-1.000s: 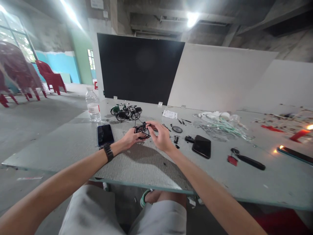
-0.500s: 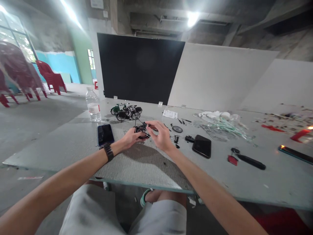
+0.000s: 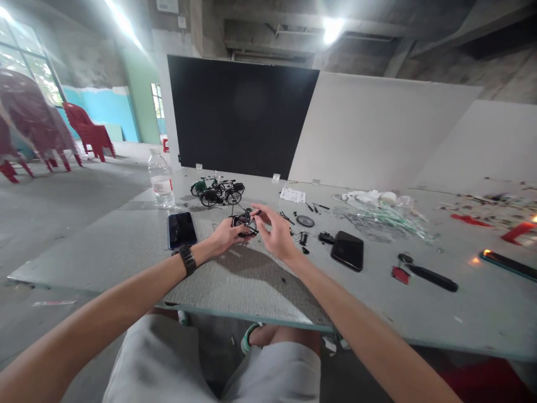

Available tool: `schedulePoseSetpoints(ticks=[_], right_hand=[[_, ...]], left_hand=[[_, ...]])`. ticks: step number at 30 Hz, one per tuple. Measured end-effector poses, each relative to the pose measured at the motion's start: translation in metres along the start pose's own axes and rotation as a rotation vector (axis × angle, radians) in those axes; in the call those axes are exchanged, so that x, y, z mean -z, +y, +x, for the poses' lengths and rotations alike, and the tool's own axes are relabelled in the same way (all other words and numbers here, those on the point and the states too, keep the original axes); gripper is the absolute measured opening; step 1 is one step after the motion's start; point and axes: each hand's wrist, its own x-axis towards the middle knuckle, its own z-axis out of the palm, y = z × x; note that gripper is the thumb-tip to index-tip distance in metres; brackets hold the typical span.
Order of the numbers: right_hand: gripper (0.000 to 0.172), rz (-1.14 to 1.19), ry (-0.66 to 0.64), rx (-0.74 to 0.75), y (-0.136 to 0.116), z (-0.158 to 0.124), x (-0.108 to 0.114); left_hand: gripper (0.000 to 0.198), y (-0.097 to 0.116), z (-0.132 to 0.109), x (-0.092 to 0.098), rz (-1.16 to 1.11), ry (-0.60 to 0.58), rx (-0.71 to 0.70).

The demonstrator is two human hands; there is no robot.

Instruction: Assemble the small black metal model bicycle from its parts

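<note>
Grey table (image 3: 126,240); hands (image 3: 224,237) half-curled, left gripping miniature bicycle (image 3: 248,218).

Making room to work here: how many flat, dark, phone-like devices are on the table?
3 in view: a phone left of the left hand, a black device right of the right hand, and a dark slab by the picture's right edge. Others could be hidden.

Over on the left of the table (image 3: 104,257), a clear water bottle (image 3: 161,183) stands upright, red showing on its label, and just in front of it a dark phone (image 3: 182,229) lies flat! Behind, a black panel (image 3: 239,117) rises along the back, a white panel (image 3: 377,131) right beside it. Further off, red chairs (image 3: 90,130) stand stacked, a blue-painted wall (image 3: 104,106) beyond, and a ceiling light (image 3: 333,30) blazes above!
</note>
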Motion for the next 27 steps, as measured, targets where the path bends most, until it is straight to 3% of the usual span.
schedulePoseSetpoints(ticks=[7, 27], right_hand=[[0.027, -0.032, 0.012, 0.015, 0.0008, 0.0015, 0.0006], [0.034, 0.005, 0.007, -0.026, 0.0016, 0.0017, 0.002]], left_hand=[[0.032, -0.0021, 0.001, 0.002, -0.006, -0.017, 0.002], [0.023, 0.0026, -0.0006, -0.002, -0.045, 0.002, 0.014]])
